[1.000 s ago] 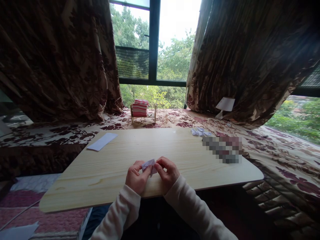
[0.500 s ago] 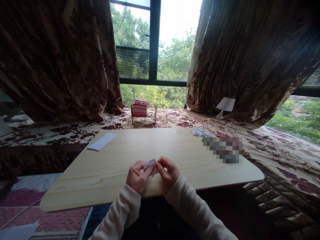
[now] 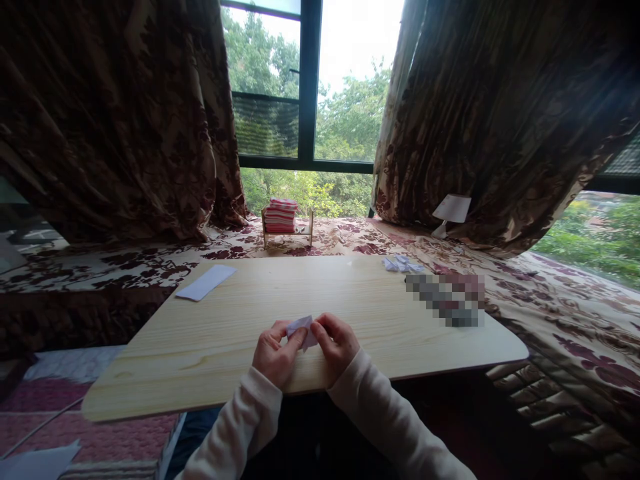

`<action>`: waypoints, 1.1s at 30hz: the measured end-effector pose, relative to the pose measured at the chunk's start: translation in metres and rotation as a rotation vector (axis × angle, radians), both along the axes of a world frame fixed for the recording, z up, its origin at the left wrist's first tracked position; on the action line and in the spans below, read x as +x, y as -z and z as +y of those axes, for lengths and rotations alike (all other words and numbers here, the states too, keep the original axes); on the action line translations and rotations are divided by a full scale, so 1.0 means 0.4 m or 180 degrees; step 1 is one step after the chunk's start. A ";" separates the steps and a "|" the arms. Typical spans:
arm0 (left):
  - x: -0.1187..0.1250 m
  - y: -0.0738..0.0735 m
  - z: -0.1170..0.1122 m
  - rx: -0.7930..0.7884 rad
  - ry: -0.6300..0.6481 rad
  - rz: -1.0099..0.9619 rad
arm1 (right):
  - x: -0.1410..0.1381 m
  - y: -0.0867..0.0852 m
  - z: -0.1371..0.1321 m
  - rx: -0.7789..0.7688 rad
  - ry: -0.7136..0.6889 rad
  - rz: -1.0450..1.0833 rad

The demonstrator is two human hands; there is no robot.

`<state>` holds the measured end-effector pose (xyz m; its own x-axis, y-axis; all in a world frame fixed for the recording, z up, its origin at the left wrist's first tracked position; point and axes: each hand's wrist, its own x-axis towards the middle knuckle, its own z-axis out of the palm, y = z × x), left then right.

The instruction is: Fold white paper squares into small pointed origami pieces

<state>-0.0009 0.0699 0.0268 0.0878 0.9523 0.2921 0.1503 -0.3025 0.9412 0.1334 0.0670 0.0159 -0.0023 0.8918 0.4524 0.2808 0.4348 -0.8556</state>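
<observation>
Between my two hands is a small piece of folded white paper, held over the near part of the wooden table. My left hand is closed on its left side, thumb lying across the front. With thumb and forefinger, my right hand pinches the paper's right edge. The fingers behind the paper are mostly hidden. A flat white paper stack lies at the table's far left. Several small folded white paper pieces sit together at the far right.
Beside the folded pieces, a blurred-out patch covers something on the table's right. On the patterned ledge behind stand a small rack with folded pink striped cloths and a white lamp. More white paper lies at lower left.
Both hands stay in nearly the same place. The folded paper has shifted very slightly between my fingers.
</observation>
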 end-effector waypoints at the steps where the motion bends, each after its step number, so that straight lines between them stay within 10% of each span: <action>1: -0.001 0.002 0.002 -0.0047 0.0044 -0.0045 | 0.000 0.000 0.000 -0.0031 0.0025 0.0047; 33: 0.013 -0.010 -0.003 -0.0265 -0.0109 -0.0283 | 0.006 0.027 0.025 -0.0059 -0.0538 0.1156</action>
